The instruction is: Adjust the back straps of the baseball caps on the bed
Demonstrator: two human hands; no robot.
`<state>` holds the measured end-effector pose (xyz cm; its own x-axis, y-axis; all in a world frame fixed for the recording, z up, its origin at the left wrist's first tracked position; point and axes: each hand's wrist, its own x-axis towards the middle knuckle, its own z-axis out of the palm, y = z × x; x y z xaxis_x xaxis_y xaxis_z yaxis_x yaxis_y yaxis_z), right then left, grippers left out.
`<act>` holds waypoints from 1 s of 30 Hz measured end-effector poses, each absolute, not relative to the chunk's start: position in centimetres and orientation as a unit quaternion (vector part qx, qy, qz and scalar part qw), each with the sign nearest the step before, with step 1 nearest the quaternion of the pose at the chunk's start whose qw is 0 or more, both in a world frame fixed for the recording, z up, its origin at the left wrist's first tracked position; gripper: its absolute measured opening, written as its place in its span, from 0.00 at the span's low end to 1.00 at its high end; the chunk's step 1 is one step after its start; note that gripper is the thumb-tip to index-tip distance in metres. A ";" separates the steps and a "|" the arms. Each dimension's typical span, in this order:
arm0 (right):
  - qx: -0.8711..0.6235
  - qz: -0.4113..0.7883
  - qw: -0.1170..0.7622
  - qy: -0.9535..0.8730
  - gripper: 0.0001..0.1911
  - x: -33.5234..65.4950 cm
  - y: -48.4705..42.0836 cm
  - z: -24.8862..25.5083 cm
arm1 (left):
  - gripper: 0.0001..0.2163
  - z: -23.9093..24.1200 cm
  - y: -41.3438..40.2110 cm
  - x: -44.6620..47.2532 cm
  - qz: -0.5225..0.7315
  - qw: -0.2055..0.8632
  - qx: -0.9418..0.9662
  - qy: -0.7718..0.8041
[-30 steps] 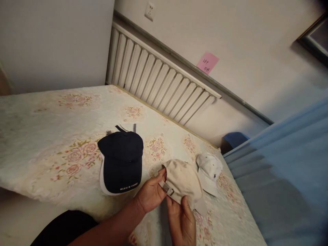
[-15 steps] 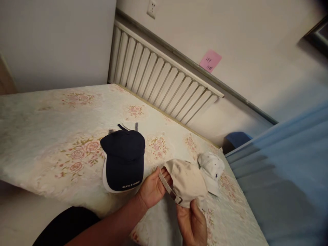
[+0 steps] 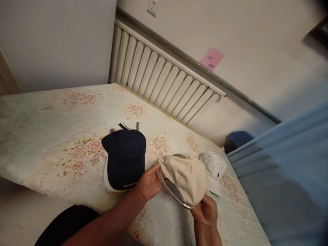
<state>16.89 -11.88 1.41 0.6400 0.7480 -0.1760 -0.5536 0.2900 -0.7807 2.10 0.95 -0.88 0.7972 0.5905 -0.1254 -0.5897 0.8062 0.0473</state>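
Between my hands is a beige baseball cap [image 3: 183, 174], held above the bed with its back opening and strap facing down toward me. My left hand [image 3: 150, 182] pinches its left edge, thumb on top. My right hand [image 3: 206, 208] grips the lower right edge near the strap's metal buckle; some of its fingers are hidden. Left of the beige cap lies a navy baseball cap [image 3: 125, 153] with white lettering on its brim, partly covered by my left hand. A white baseball cap [image 3: 214, 167] with a small dark logo lies just beyond the beige one, which overlaps it.
The caps lie over a pale floral bedspread [image 3: 84, 124]. A white radiator [image 3: 159, 71] runs along the wall behind, with a pink note [image 3: 212, 58] above it. Blue curtain fabric [image 3: 287, 171] hangs at the right. A dark rounded object [image 3: 69, 223] shows at the lower left.
The beige cap has turned so its crown faces up more, with the back opening lower. My right hand has shifted right and slightly up along its edge. The other caps stay put.
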 end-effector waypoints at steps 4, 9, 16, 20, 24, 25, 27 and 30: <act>-0.435 0.419 0.789 -0.109 0.25 17.9 -11.3 0.3 | 0.12 -1.3 1.0 2.3 0.315 0.948 -0.001 0.050; -0.421 0.433 0.795 -0.047 0.18 17.3 -12.1 -1.3 | 0.13 -1.7 0.3 2.7 0.274 0.960 0.043 0.031; -0.408 0.449 0.795 -0.001 0.16 15.8 -14.1 -2.9 | 0.13 -2.6 -0.6 2.8 0.206 0.975 0.075 0.021; -0.414 0.442 0.796 -0.013 0.18 15.8 -14.5 -3.1 | 0.14 -2.8 -0.5 2.8 0.170 0.983 0.065 0.009; -0.473 0.430 0.765 -0.073 0.26 16.8 -14.4 -3.6 | 0.24 -2.5 -0.4 2.9 0.166 0.985 0.034 -0.016; -0.491 0.427 0.753 -0.091 0.27 17.0 -14.4 -3.9 | 0.26 -2.4 -0.4 2.9 0.162 0.986 0.029 -0.014; -0.528 0.411 0.731 -0.130 0.28 17.3 -14.6 -4.6 | 0.28 -2.3 -0.4 2.9 0.147 0.989 0.024 0.002; -0.582 0.352 0.704 -0.202 0.31 17.1 -15.5 -5.3 | 0.27 -2.6 -0.5 3.0 0.130 0.991 0.022 0.028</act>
